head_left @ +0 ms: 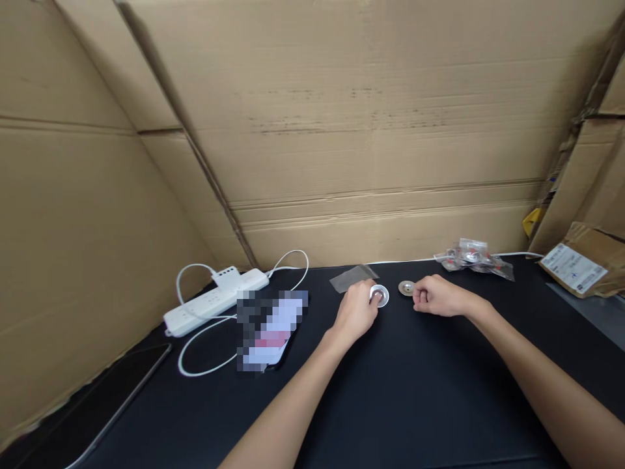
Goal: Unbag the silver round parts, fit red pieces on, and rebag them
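Note:
My left hand [358, 305] is closed on a small round metal disc [383, 296] with a pale rim, its thumb laid over the middle. Just right of it, a second metal disc [406, 288] with a small hole at its centre is pinched at its right edge by the curled fingers of my right hand [436, 296]. A gap of black tabletop separates the two discs. Behind my left hand lies a flat clear plastic bag [352, 278], partly covered by the knuckles.
Several clear bags of metal parts [472, 256] lie at the back right, near a cardboard package [581, 264] with a white label. To the left are a white power strip [215, 305], cables, a blurred phone [278, 329] and a dark tablet-like slab [105, 397]. Cardboard walls [342, 130] enclose the table.

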`<action>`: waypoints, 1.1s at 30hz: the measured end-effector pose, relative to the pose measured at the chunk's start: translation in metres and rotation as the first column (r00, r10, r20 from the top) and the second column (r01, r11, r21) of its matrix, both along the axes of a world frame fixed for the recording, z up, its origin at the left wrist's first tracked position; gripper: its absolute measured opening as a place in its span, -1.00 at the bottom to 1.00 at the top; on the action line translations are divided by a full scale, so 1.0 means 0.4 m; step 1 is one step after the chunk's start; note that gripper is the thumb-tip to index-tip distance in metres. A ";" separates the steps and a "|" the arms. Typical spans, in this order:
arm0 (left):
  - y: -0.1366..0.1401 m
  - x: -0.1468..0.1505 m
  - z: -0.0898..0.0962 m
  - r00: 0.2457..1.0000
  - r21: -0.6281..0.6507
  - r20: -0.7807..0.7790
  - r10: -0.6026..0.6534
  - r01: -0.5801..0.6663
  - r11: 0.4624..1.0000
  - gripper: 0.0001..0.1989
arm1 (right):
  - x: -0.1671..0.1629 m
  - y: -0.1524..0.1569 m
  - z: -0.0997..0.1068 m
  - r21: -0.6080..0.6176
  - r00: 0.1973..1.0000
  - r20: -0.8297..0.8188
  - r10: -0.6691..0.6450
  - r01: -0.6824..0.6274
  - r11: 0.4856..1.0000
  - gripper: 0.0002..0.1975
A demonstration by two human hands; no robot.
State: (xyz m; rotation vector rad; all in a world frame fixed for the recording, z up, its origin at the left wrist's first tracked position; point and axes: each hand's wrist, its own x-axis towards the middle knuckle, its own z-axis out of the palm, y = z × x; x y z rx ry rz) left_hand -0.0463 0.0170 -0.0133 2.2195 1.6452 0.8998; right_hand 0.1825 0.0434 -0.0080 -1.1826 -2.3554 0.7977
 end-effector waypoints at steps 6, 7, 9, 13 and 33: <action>-0.003 0.001 -0.002 0.983 0.014 -0.169 0.066 -0.065 0.998 -0.84 | -0.004 0.016 0.002 0.185 0.988 -0.120 -0.098 0.119 0.975 -0.94; -0.004 0.001 -0.002 0.982 0.013 -0.174 0.072 -0.071 0.997 -0.84 | -0.005 0.020 -0.001 0.237 0.978 -0.154 -0.141 0.175 0.956 -0.94; -0.004 0.001 -0.002 0.981 0.024 -0.178 0.081 -0.078 0.997 -0.82 | -0.011 0.025 -0.013 0.352 0.959 -0.200 -0.203 0.263 0.898 -0.95; -0.011 0.009 0.002 0.978 0.096 -0.186 0.096 -0.079 0.992 -0.80 | -0.029 0.023 -0.049 0.473 0.968 -0.090 -0.236 0.250 0.845 -0.93; -0.041 0.049 0.058 0.874 -0.010 0.484 -0.053 0.066 0.998 -0.93 | -0.134 -0.065 0.026 0.339 0.821 -0.556 -0.130 0.367 0.866 -0.93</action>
